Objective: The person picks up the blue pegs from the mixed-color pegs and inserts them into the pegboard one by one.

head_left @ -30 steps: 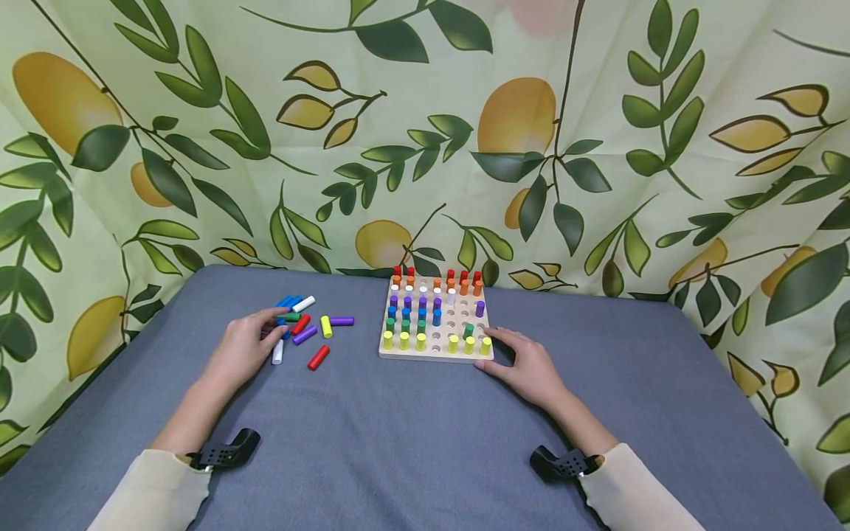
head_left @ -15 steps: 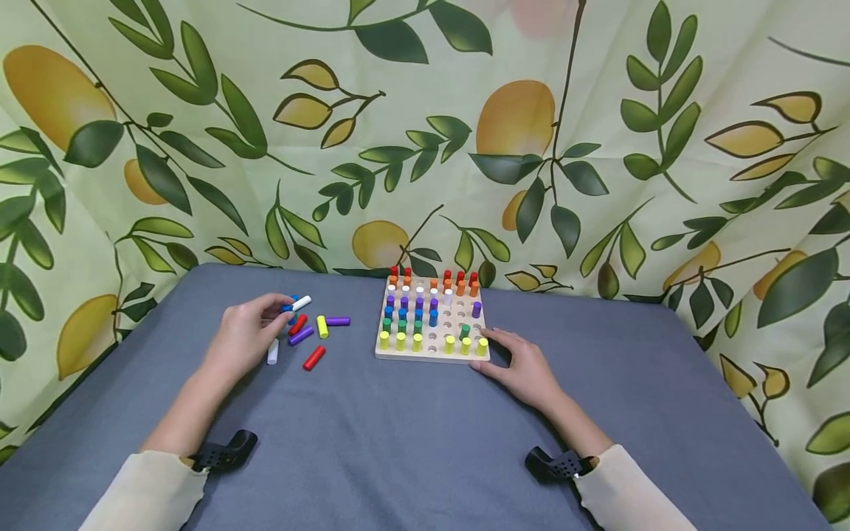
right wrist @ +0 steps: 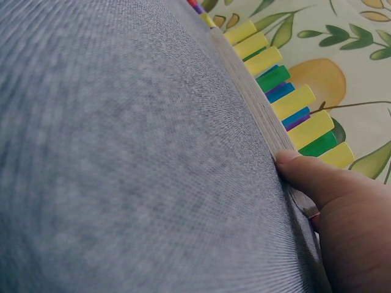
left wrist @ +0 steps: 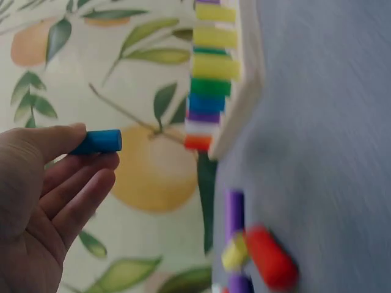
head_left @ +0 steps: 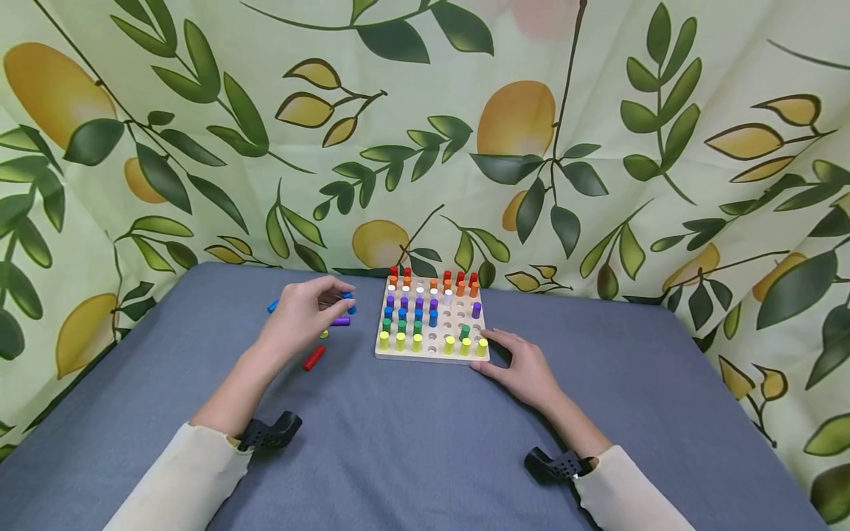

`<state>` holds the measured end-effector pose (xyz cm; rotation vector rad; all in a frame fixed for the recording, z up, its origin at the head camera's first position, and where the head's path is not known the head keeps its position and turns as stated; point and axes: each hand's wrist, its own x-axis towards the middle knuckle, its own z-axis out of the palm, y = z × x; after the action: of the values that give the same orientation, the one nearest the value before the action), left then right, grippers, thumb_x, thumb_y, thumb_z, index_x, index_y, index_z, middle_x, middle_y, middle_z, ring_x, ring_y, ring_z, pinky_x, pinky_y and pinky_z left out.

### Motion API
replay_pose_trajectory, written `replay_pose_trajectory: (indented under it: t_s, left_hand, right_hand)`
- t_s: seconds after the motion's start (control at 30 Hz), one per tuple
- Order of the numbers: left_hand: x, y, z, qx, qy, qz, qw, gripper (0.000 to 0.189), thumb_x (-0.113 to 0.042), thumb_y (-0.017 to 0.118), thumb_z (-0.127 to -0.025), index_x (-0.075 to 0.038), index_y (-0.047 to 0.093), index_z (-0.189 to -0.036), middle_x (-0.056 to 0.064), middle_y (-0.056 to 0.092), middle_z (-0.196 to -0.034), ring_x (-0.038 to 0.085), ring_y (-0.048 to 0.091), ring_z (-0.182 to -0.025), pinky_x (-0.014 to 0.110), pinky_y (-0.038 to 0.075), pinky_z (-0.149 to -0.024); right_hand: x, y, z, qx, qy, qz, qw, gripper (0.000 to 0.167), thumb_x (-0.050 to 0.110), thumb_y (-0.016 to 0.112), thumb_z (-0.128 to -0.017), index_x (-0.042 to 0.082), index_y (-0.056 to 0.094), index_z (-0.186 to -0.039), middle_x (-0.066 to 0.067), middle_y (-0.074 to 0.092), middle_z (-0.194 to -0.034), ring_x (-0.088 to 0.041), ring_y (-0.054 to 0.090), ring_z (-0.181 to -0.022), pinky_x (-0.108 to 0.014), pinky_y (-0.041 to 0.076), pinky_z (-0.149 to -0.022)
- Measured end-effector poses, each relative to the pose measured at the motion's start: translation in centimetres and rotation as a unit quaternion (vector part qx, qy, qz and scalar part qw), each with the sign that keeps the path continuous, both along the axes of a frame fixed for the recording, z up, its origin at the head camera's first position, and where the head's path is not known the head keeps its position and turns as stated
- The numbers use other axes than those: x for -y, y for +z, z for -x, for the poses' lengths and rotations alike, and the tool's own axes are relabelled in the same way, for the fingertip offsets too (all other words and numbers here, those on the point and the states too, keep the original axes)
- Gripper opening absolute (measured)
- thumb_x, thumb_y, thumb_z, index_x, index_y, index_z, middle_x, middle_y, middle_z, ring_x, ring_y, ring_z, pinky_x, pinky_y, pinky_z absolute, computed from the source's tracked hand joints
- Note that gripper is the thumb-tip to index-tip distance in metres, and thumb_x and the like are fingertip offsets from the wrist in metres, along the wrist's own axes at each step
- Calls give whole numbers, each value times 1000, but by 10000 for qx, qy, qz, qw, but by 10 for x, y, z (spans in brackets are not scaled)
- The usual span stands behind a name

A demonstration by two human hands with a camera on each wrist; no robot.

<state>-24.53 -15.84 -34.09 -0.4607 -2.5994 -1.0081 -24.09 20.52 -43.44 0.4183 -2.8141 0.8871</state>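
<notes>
My left hand pinches a blue peg between thumb and fingers, raised above the cloth to the left of the wooden pegboard. Rows of coloured pegs stand upright in the board, with yellow along the front and red at the back. Some holes in its middle and right part are bare. My right hand holds the board's front right corner, the thumb at the front edge and the fingers at the right side. In the right wrist view the thumb presses against the board's edge.
Loose pegs lie on the grey cloth under and around my left hand: a red peg, a purple peg, a yellow peg and a blue peg. My hand hides others. A leaf-print curtain hangs behind the table.
My left hand has lifted from the loose pegs and moved right toward the board, carrying the blue peg. My right hand keeps its place at the board's corner.
</notes>
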Motion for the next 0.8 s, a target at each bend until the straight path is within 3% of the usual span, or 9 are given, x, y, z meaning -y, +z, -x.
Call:
replay_pose_trajectory:
  t_s: [0.27,0.47,0.67,0.8]
  left_hand:
    - [-49,9,15,-30,-529,-176,9984,21,-11,76,-90,-4,75,-110,12,77,-103,23,75,-88,39,62,-82]
    - [-78,6,26,-30,-737,-407,9964,20,-10,79,-88,-6,78,-108,9,77,-101,21,74,-85,35,62,-80]
    - [-101,4,38,74,-972,-337,9947,19,-13,76,-91,-7,77,-109,8,78,-103,18,74,-87,32,61,-79]
    - [-111,1,44,284,-943,-339,9946,21,-13,75,-92,-6,76,-112,8,78,-106,18,74,-90,32,61,-81]
  right_hand:
    - [-1,-1,1,23,-26,29,10000,64,45,79,-86,14,62,-139,-21,58,-144,-42,53,-136,-62,40,-112]
    - [-2,-1,2,76,-17,29,10000,65,47,78,-86,15,61,-141,-20,58,-145,-42,52,-137,-62,39,-113]
    - [-4,-1,2,29,-58,5,10000,64,47,78,-86,16,62,-140,-20,58,-144,-42,53,-136,-62,40,-112]
    - [-3,-2,2,73,-39,-2,10000,65,49,77,-87,17,61,-140,-19,58,-145,-41,53,-137,-62,40,-112]
